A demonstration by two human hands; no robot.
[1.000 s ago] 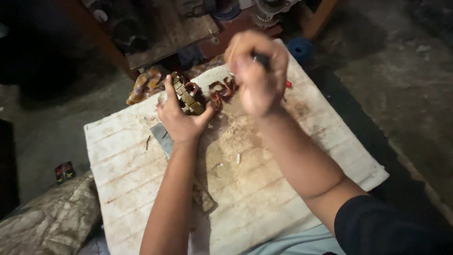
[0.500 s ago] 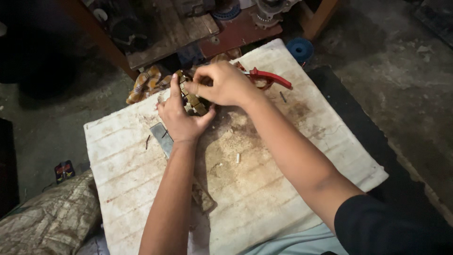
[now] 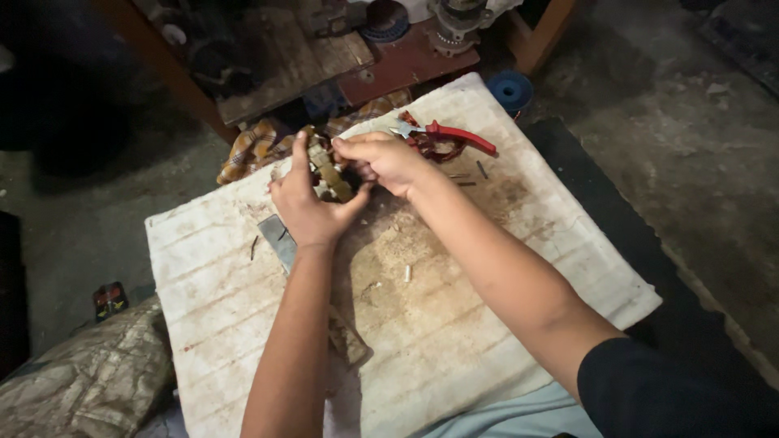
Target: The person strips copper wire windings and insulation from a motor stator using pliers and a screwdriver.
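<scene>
One stained white cloth [image 3: 487, 324] over dim workshop floor [image 3: 690, 162]

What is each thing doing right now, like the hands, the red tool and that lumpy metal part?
Left hand: cupped round the wound metal part, gripping it.
Right hand: fingers pinching the same part from the other side.
Wound metal part: held between both hands, just above the cloth.
Red-handled pliers: lying on the cloth, not held.
White cloth: spread flat, stained and dusty.
Blue spool: lying on the floor.
</scene>
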